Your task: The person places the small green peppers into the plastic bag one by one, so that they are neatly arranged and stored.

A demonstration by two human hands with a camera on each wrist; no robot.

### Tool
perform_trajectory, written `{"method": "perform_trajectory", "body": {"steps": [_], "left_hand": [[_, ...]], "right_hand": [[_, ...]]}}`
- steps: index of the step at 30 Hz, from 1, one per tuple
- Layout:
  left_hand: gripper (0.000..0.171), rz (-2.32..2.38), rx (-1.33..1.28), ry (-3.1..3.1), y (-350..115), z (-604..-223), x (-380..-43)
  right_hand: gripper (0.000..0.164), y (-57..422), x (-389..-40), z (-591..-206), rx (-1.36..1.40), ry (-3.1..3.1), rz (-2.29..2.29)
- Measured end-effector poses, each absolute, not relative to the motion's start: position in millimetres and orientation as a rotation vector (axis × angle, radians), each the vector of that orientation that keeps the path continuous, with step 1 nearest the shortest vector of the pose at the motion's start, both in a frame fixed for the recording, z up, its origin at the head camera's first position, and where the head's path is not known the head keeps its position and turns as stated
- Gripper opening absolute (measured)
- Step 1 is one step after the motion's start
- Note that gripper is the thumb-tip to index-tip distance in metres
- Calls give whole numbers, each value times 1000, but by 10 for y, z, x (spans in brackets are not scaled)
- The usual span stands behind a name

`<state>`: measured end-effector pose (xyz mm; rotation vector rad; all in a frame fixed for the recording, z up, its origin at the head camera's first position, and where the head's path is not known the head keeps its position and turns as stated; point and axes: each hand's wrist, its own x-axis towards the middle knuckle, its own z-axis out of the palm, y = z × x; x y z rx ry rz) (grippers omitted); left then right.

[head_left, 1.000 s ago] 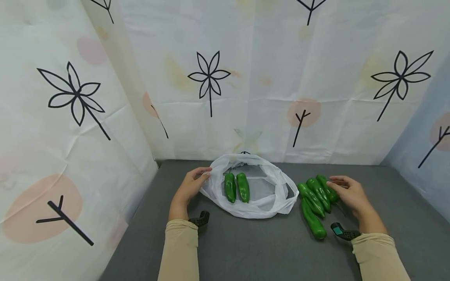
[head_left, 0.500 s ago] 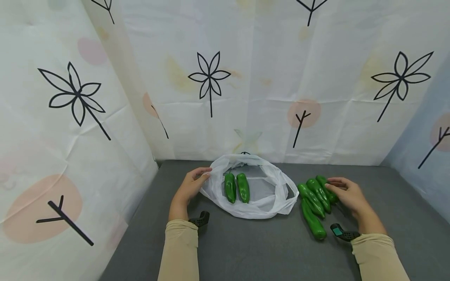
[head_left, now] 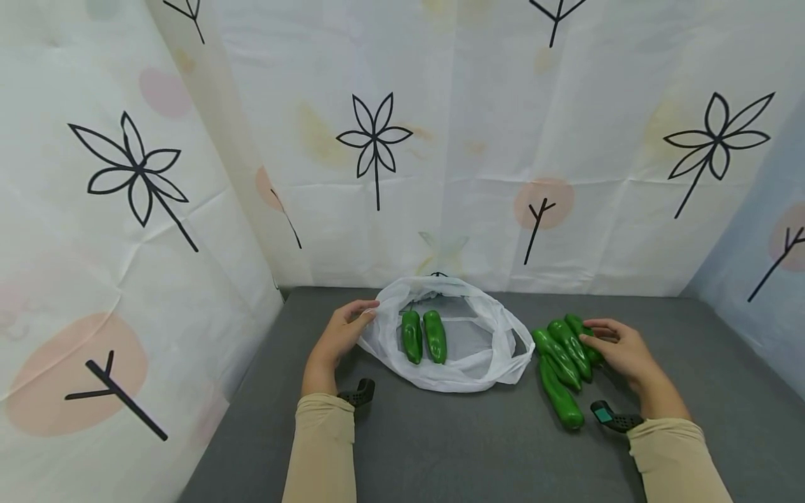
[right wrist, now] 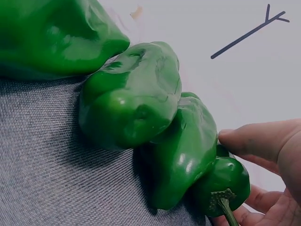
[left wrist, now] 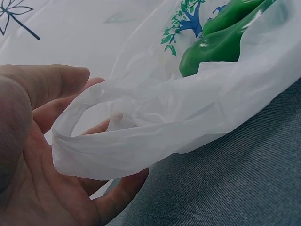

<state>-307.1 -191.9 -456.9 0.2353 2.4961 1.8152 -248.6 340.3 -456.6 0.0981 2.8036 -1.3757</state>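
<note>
Pale cloth (head_left: 453, 230) printed with black leaf and twig outlines and peach circles fills the upper frame and left side. Below spreads a dark grey surface (head_left: 465, 447). At lower centre sits a white plastic bag (head_left: 434, 379). The left hand (head_left: 339, 335), fingers loosely spread, touches its left edge; the right hand (head_left: 625, 351) has fingers parted around the rightmost of four green peppers (head_left: 561, 395), lower right. Two smaller-looking peppers (head_left: 411, 337) lie inside the bag.

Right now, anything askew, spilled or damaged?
Nothing stands out. Two green peppers lie in the open white bag, four more peppers sit clustered beside it, and no spill or damage shows. Its crumpling seems normal for thin plastic.
</note>
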Motion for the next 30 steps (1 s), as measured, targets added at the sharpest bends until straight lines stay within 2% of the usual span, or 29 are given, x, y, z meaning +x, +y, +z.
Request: {"method": "perform_trajectory", "body": {"steps": [30], "left_hand": [[38, 1806, 246, 2499, -1916, -4578, -3081]], "right_hand": [[63, 3396, -2454, -4548, 64, 2825, -1423]]}}
